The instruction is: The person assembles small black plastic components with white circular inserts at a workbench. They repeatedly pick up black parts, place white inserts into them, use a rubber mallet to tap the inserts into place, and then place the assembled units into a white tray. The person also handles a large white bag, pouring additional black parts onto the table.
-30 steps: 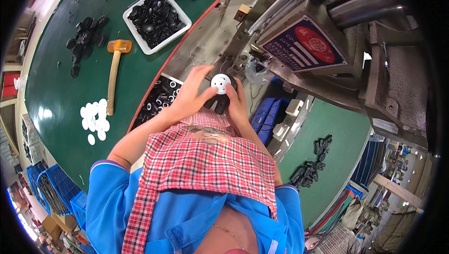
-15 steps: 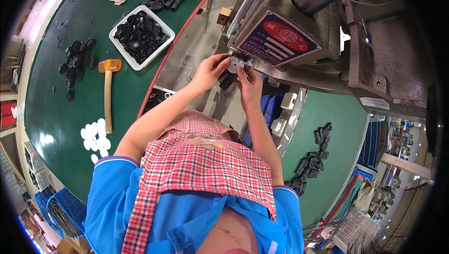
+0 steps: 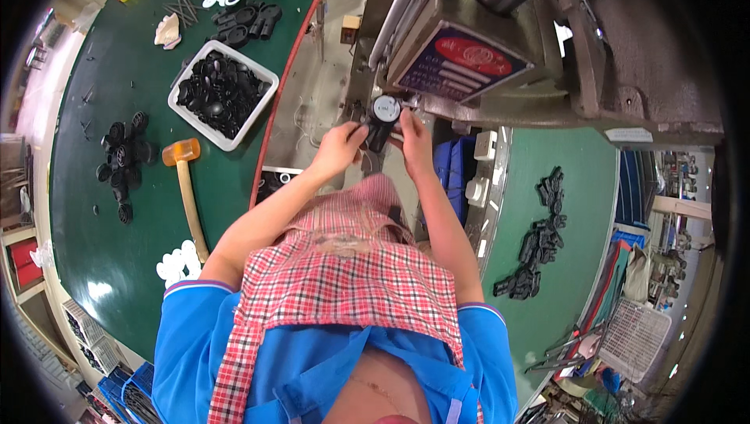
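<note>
Both of my hands reach forward to the base of a grey press machine. My left hand and my right hand pinch a small black part with a round white face from either side, right under the machine's head. The part's lower black body sits between my fingers. A red checked apron and blue sleeves cover my arms' near ends.
A white tray of black parts stands on the green table at the left. A wooden mallet with an orange head lies near it, beside loose black rings and white discs. A pile of black parts lies at right.
My hands have carried the white-faced part forward, from close to my body up to the spot under the machine head. My head has leaned forward with them.
</note>
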### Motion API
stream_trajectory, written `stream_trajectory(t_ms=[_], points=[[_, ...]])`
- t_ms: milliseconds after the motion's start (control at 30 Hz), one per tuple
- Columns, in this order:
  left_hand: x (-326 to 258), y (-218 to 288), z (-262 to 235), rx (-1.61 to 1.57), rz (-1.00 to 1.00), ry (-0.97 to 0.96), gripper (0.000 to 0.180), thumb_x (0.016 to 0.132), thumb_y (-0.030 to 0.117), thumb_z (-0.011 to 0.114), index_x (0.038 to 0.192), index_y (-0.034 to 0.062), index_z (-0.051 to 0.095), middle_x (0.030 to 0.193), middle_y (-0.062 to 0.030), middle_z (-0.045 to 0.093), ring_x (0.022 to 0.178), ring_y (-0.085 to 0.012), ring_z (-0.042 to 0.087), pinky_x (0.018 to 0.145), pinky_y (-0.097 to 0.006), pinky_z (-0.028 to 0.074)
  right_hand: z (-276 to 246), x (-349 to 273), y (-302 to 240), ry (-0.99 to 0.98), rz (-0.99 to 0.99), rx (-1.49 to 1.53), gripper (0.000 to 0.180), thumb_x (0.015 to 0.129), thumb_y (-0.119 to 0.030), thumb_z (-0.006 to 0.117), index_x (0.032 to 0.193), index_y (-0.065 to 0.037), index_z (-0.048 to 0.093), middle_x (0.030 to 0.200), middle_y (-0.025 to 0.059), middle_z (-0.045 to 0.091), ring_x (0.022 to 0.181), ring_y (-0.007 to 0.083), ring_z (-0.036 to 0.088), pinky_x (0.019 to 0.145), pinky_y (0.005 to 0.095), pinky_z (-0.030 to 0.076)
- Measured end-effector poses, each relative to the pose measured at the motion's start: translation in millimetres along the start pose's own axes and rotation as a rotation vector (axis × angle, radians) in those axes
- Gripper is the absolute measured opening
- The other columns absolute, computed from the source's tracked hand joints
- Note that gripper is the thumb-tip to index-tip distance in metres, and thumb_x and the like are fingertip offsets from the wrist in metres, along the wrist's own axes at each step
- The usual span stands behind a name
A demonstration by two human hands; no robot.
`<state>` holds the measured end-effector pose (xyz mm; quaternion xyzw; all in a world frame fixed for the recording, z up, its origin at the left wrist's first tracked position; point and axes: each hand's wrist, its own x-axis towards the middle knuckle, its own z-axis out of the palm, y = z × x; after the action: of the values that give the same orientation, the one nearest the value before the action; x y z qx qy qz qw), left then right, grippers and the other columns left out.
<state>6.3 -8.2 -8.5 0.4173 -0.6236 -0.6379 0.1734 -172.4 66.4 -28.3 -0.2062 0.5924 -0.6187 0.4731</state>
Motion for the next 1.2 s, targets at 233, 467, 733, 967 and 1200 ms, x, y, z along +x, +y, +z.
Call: stream_trajectory(t_ms=[233, 467, 733, 967, 1200], points=[[-2, 7, -2, 0.094, 0.014, 0.046, 0.033, 0.097, 0.028, 0.056, 0.097, -0.0040, 0.065, 0.067, -0.0083, 0.065, 0.055, -0.0136, 0.062, 0.055, -0.030, 0.050, -31, 39, 31, 0.159, -0.174, -0.470, 0.043, 0.096, -0.039, 0.059, 0.111, 0.001, 0.067, 0.096, 0.0130, 0.069, 0.079, 0.0232, 0.068, 0.071, 0.0366, 0.056], [1, 3, 6, 0.109, 0.133, 0.085, 0.031, 0.095, 0.027, 0.060, 0.088, -0.0027, 0.065, 0.064, -0.0092, 0.065, 0.052, -0.0154, 0.064, 0.051, -0.032, 0.050, -69, 128, 82, 0.203, -0.415, -1.550, 0.034, 0.093, -0.034, 0.050, 0.089, -0.006, 0.068, 0.078, 0.0221, 0.068, 0.076, 0.0412, 0.067, 0.067, 0.0505, 0.051], [-19, 36, -13, 0.003, 0.064, 0.033, 0.030, 0.096, 0.025, 0.058, 0.090, -0.0036, 0.062, 0.071, -0.0088, 0.065, 0.059, -0.0138, 0.064, 0.058, -0.031, 0.051, -60, 148, 83, 0.137, -0.174, -1.354, 0.060, 0.087, -0.042, 0.058, 0.138, -0.013, 0.048, 0.135, 0.0201, 0.053, 0.129, 0.0365, 0.046, 0.106, 0.0485, 0.035], [-114, -39, -104, -0.111, 0.058, 0.381, 0.030, 0.100, 0.022, 0.054, 0.111, -0.0034, 0.064, 0.073, -0.0041, 0.063, 0.062, -0.0100, 0.060, 0.057, -0.027, 0.050, -48, 148, 42, 0.080, -0.197, -1.487, 0.047, 0.089, -0.034, 0.061, 0.128, -0.008, 0.054, 0.124, 0.0140, 0.050, 0.114, 0.0290, 0.044, 0.095, 0.0415, 0.035], [-181, -108, -160, -0.043, -0.191, 0.556, 0.028, 0.101, 0.021, 0.051, 0.114, -0.0007, 0.064, 0.072, -0.0029, 0.062, 0.057, -0.0079, 0.057, 0.055, -0.025, 0.050, -63, 159, 40, -0.009, -0.199, -1.334, 0.031, 0.090, -0.026, 0.066, 0.113, -0.007, 0.062, 0.098, 0.0058, 0.057, 0.086, 0.0176, 0.052, 0.074, 0.0308, 0.041]])
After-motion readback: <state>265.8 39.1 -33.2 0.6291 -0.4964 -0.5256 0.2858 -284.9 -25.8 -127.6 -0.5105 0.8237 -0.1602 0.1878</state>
